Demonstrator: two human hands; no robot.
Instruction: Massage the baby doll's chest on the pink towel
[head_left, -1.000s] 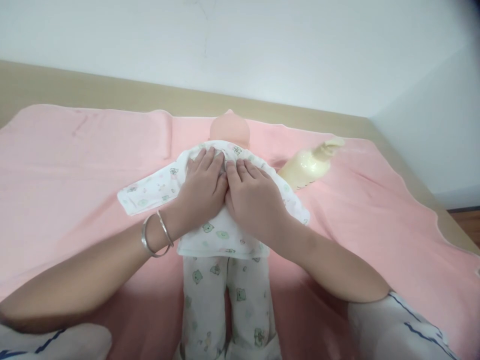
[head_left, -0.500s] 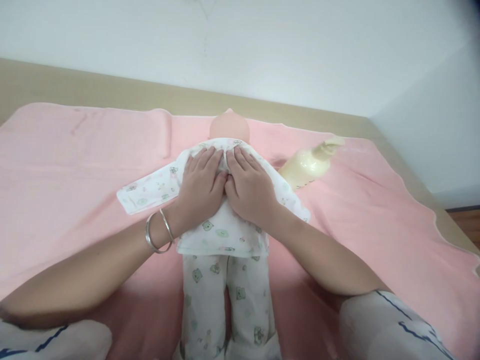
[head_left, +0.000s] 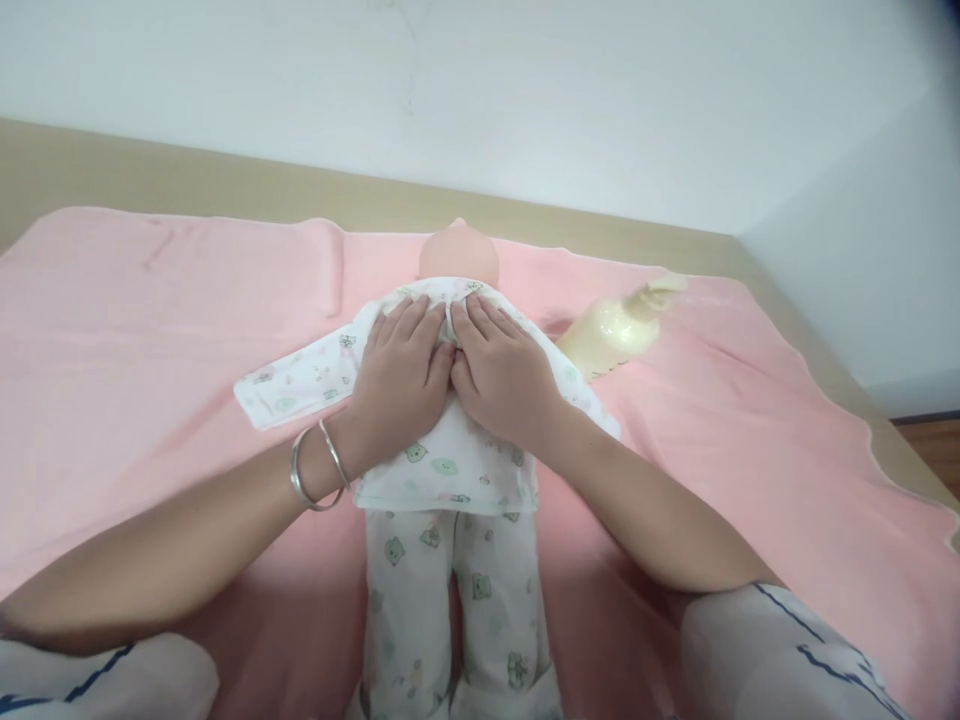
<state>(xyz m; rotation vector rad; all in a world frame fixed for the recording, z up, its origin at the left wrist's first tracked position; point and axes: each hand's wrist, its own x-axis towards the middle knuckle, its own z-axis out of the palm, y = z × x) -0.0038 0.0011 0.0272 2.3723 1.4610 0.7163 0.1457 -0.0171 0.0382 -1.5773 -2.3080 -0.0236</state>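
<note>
Pink towel (head_left: 150,330) spread over a beige counter (head_left: 225,190), with a doll (head_left: 459,255) lying face down along the middle of it. Nearest the viewer, the doll's printed trousers (head_left: 450,590) run between the person's two forearms. Just beyond the trousers, the left hand (head_left: 401,375) and right hand (head_left: 499,375) rest side by side, touching each other, flat on the doll's back over its white printed top (head_left: 450,465). Each grip is open, with the fingers stretched toward the doll's head and closed on nothing. Two silver bangles (head_left: 315,470) ring the left wrist. One sleeve of the top lies flat on the towel to the doll's left. To the doll's right, near its shoulder, a cream pump bottle (head_left: 611,335) lies tilted on the towel, with its nozzle pointing away from the doll. A white wall (head_left: 525,100) rises beyond the doll's head.
</note>
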